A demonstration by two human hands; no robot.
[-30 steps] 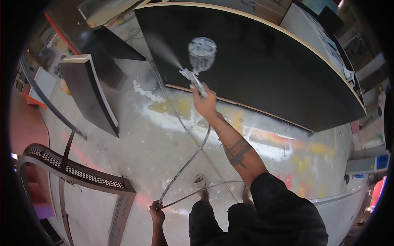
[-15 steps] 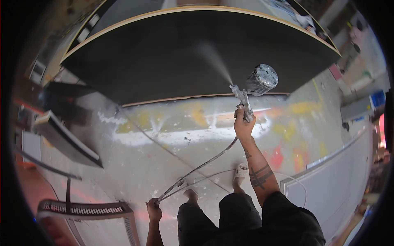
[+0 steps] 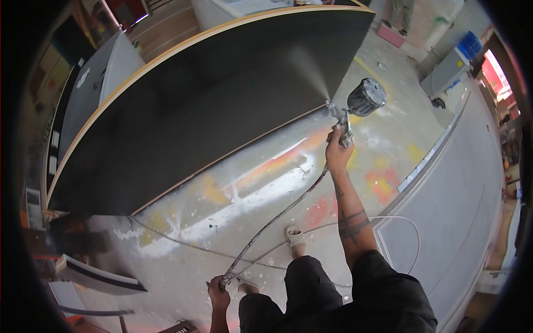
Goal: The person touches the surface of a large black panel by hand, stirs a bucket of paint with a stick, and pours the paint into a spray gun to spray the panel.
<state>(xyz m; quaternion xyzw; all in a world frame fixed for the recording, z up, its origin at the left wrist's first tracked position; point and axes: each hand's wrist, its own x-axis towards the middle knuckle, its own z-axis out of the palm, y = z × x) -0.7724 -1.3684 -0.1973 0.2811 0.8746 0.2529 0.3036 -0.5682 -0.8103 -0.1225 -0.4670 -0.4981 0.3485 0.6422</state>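
My right hand (image 3: pixel 340 150) is wrapped round the handle of a paint spray gun (image 3: pixel 342 123), whose paint-smeared cup (image 3: pixel 367 97) sits at its upper right. A pale mist fans from the nozzle toward a large dark panel (image 3: pixel 205 105) with a light wood edge along its top. From the gun's handle an air hose (image 3: pixel 277 221) runs down to the lower left. There my left hand (image 3: pixel 219 292) is closed on the hose, well away from the panel.
Paint-stained floor (image 3: pixel 250 194) lies before the panel. A large grey-white panel (image 3: pixel 444 222) leans at right, with a loop of thin hose over it. Curved dark-edged pieces (image 3: pixel 100 275) stand lower left. A blue-topped unit (image 3: pixel 452 64) and a person's legs (image 3: pixel 401 16) are farther back.
The view has swung to the right, so the dark panel now slants across it. The spray gun is nearer the panel's right end, still spraying. Both hands keep their holds.
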